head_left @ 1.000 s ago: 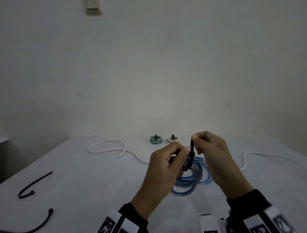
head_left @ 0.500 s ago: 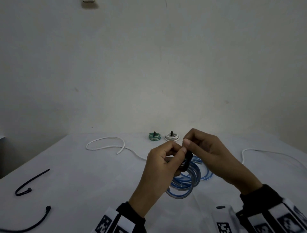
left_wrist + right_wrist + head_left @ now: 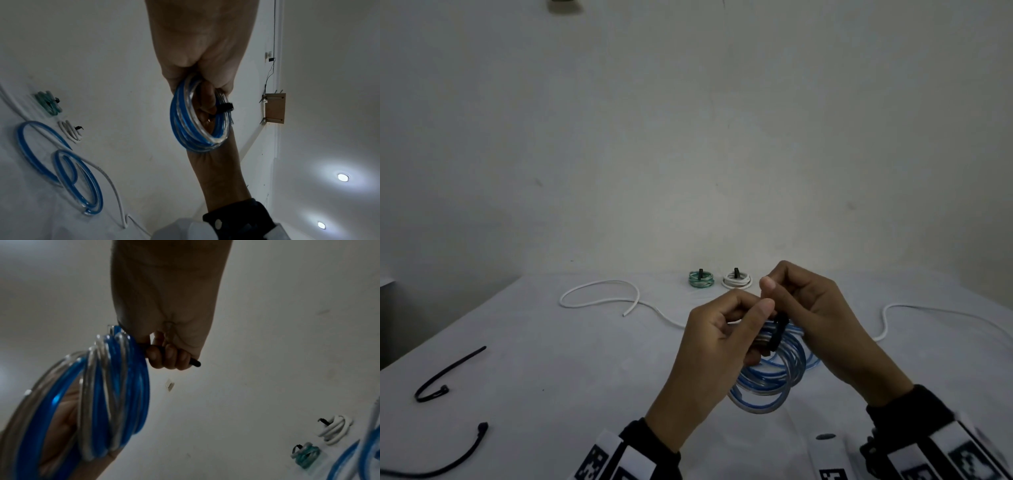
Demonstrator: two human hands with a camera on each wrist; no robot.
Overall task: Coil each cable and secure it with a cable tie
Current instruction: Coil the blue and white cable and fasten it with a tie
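Right now I am holding the blue coil (image 3: 768, 383) up off the table (image 3: 551, 377) with my left hand (image 3: 717, 346), fingers curling round its loops so they are not springing apart. My right hand (image 3: 815, 308) is gripping the black cable tie (image 3: 779, 334) that wraps the bundle, its tail (image 3: 194, 362) running through my fist, probably for cinching it tight.

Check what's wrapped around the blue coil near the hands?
A black cable tie wraps the blue coil. Its tail runs inside the right hand; the left hand covers the coil's near side.
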